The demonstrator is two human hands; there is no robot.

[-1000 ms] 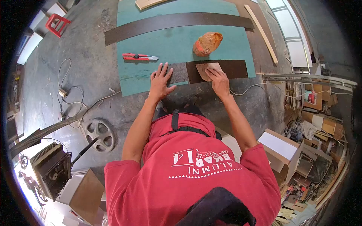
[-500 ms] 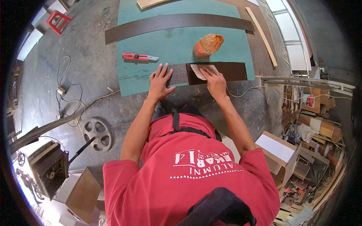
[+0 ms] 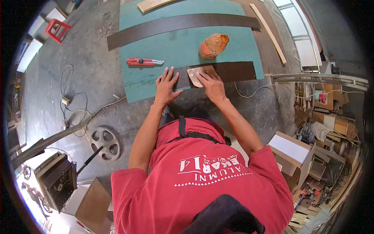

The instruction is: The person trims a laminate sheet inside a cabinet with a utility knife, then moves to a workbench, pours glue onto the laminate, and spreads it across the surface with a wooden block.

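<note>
A dark brown strip (image 3: 235, 71) lies along the near edge of the green tabletop, its left part greyer and speckled. My left hand (image 3: 167, 86) rests flat with fingers spread at the strip's left end. In my right hand (image 3: 211, 84) is a pale, thin, flat scraper-like piece (image 3: 194, 78), pressed on the strip with the fingers over it. Behind the strip stands an orange-brown crusted bottle (image 3: 214, 46) with an open top. A red utility knife (image 3: 144, 62) with its blade out lies beyond my left hand.
A long dark strip (image 3: 175, 25) curves across the green tabletop (image 3: 156, 45). Wooden battens lie at the back (image 3: 156, 4) and right (image 3: 269, 33). A red stool (image 3: 57, 30), cables and a wheel-shaped base (image 3: 105, 142) are on the floor; boxes and scraps fill the right side.
My right hand has slid the pale piece leftward along the strip, toward my left hand. My left hand stays in place. The view has shifted slightly.
</note>
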